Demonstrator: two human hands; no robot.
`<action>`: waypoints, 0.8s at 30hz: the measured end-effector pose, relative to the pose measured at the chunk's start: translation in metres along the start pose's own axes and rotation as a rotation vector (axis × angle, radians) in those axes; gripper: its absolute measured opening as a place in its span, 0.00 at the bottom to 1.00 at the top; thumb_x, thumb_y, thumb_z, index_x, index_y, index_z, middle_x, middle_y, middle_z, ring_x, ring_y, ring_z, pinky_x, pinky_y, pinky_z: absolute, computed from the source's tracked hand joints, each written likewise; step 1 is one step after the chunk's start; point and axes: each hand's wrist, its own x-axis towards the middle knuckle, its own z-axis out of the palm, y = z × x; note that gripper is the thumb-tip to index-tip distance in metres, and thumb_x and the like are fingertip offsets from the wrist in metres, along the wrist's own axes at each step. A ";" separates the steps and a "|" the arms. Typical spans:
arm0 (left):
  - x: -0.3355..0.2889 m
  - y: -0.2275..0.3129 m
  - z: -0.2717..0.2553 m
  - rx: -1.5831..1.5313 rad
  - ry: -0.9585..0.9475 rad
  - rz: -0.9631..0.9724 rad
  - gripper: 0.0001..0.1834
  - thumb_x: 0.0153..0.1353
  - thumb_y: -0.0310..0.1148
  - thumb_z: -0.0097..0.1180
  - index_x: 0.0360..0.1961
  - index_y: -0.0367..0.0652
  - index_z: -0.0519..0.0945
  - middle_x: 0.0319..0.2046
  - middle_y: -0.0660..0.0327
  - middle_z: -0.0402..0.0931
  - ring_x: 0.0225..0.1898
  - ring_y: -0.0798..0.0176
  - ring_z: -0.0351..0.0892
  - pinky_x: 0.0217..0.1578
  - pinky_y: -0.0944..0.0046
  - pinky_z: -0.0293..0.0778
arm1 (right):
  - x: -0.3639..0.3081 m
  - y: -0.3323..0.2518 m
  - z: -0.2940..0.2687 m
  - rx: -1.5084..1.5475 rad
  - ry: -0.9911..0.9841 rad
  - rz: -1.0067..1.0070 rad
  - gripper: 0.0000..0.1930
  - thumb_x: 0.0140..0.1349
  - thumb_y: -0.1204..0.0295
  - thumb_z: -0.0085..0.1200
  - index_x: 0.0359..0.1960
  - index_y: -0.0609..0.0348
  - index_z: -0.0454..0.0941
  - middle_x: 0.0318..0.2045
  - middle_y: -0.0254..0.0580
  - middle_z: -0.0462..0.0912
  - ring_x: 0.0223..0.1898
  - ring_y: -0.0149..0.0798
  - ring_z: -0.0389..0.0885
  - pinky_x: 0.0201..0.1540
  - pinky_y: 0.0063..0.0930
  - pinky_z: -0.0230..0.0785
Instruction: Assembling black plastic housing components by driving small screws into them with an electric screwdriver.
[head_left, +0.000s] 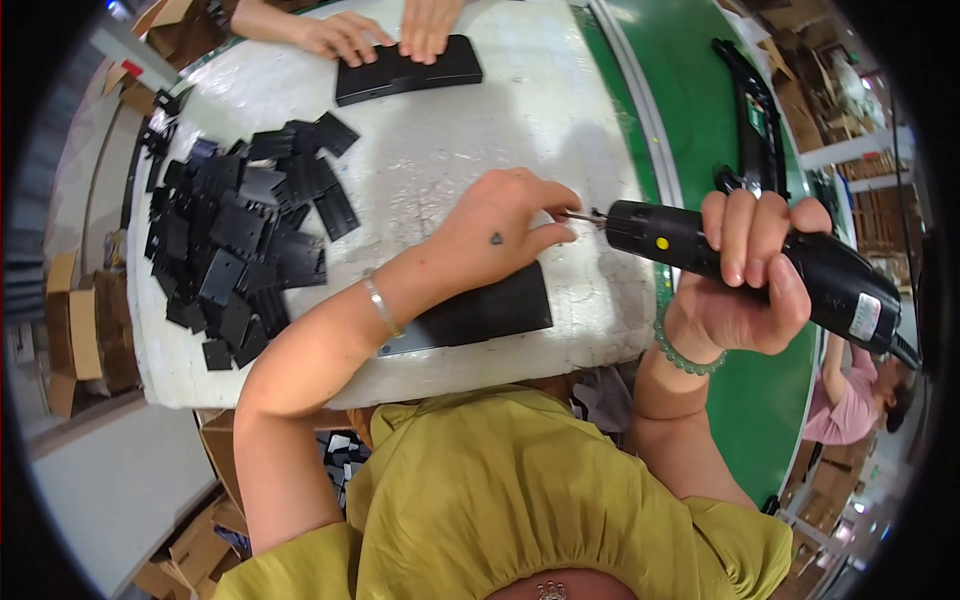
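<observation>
My right hand (750, 265) is wrapped round a black electric screwdriver (655, 232), held nearly level with its bit pointing left. The thin metal bit (588, 216) reaches the fingertips of my left hand (510, 222). Thumb and forefinger of that hand close in about the bit's tip; whatever sits between them is too small to make out. Below my left wrist, a flat black panel (490, 315) lies on the white padded table (590, 340) close to my body, partly covered by my forearm.
Many loose black plates (240, 230) are heaped at the left. Across the table, another person's hands (425, 30) press on a black case (410, 78). A green conveyor surface (650, 60) runs along the right, with a long black part (755, 120) on it. Cardboard boxes (85, 330) stand left.
</observation>
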 end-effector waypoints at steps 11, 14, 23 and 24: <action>-0.051 -0.019 -0.181 0.415 0.336 -0.367 0.08 0.57 0.30 0.57 0.35 0.38 0.82 0.29 0.56 0.81 0.29 0.67 0.79 0.32 0.69 0.72 | 0.000 -0.019 -0.006 0.017 -0.055 -0.001 0.21 0.51 0.72 0.46 0.49 0.59 0.66 0.17 0.25 0.63 0.18 0.23 0.62 0.30 0.21 0.54; -0.063 -0.017 -0.181 0.446 0.119 -0.349 0.12 0.50 0.31 0.62 0.36 0.37 0.81 0.34 0.54 0.81 0.34 0.59 0.80 0.37 0.66 0.73 | -0.002 -0.013 -0.005 0.049 -0.038 0.016 0.21 0.50 0.72 0.46 0.49 0.59 0.66 0.16 0.25 0.63 0.18 0.23 0.61 0.30 0.20 0.54; -0.083 -0.028 -0.170 0.569 0.004 -0.394 0.17 0.47 0.28 0.64 0.40 0.38 0.80 0.36 0.54 0.79 0.35 0.55 0.79 0.41 0.64 0.74 | -0.003 -0.011 0.003 0.020 0.012 0.049 0.19 0.50 0.72 0.46 0.47 0.58 0.65 0.16 0.25 0.63 0.17 0.23 0.61 0.30 0.21 0.54; -0.086 -0.025 -0.171 0.426 0.109 -0.448 0.15 0.49 0.27 0.63 0.40 0.38 0.80 0.35 0.55 0.79 0.34 0.61 0.78 0.39 0.66 0.73 | -0.004 -0.011 0.003 0.020 0.008 0.049 0.19 0.50 0.72 0.46 0.46 0.58 0.65 0.16 0.25 0.63 0.17 0.23 0.61 0.30 0.21 0.54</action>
